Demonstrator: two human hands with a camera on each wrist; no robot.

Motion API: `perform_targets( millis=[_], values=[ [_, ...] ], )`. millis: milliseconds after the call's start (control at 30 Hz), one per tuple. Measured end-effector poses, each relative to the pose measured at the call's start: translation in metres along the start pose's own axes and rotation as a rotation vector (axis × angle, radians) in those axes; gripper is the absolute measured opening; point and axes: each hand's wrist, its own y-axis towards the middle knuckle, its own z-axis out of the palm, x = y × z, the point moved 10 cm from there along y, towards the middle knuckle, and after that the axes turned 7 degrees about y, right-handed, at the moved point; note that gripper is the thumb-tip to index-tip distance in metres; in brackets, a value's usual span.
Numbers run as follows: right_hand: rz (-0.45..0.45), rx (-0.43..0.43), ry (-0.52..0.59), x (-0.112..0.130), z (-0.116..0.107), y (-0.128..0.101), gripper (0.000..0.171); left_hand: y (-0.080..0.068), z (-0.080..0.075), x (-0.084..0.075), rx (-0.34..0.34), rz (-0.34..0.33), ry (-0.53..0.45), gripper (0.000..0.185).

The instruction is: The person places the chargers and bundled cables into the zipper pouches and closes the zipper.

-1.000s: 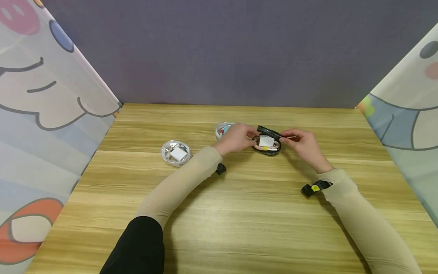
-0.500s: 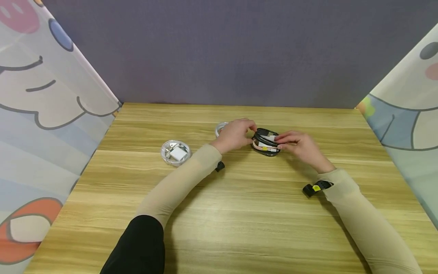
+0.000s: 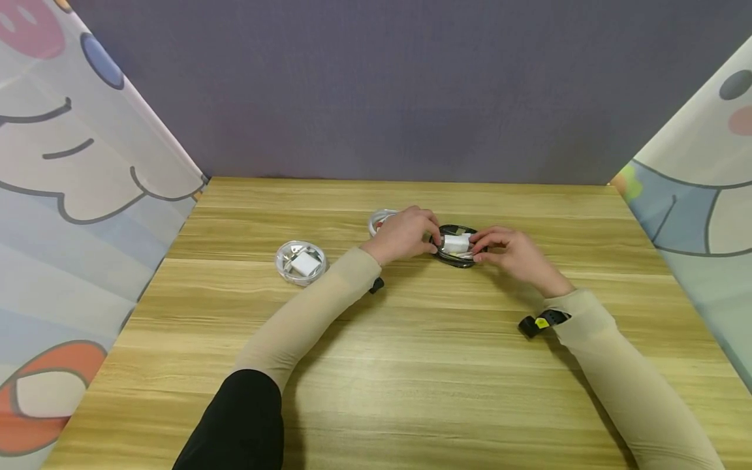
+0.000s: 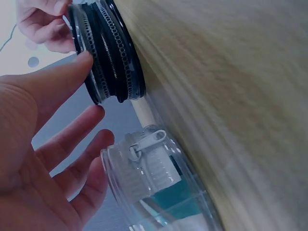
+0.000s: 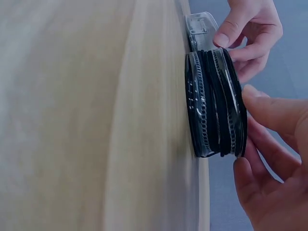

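A wide wooden table point(image 3: 411, 365) fills the view, with cartoon curtains at both sides. Near its middle lies a small round black pouch point(image 3: 456, 246) with a clear face and a zip round its edge. A second ago its lid stood up and open; now the lid is down flat, so the pouch looks ready to be zipped. The left hand point(image 3: 405, 235) and the right hand point(image 3: 511, 251) pinch the pouch from each side with bent fingers. Just behind the left hand sits a clear pouch point(image 4: 154, 178). Another clear round pouch point(image 3: 301, 262) lies well apart to the left.
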Motion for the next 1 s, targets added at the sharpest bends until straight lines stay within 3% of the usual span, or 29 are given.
perform_targets(
  millis=[167,300,467,600,800,1000],
  values=[
    [0.07,-0.023,0.056,-0.008,-0.003,0.001,0.033,0.001,0.0,-0.002,0.002,0.002,0.021,0.02],
    [0.174,-0.04,0.118,-0.021,-0.006,0.0,0.035,0.0,0.0,-0.005,-0.004,0.018,0.02,0.025],
    [0.245,0.029,0.158,-0.03,0.0,0.002,0.04,0.001,0.001,-0.007,-0.007,0.033,0.04,0.025],
    [0.267,0.089,0.156,-0.034,0.007,0.006,0.046,0.006,0.004,-0.011,0.022,0.083,0.045,0.034],
    [0.288,0.092,0.064,-0.04,0.008,0.011,0.039,0.005,0.01,-0.026,0.102,0.224,-0.085,0.038],
    [0.317,0.072,0.016,-0.047,0.009,0.014,0.029,0.001,0.016,-0.03,0.154,0.259,-0.116,0.038]
  ],
)
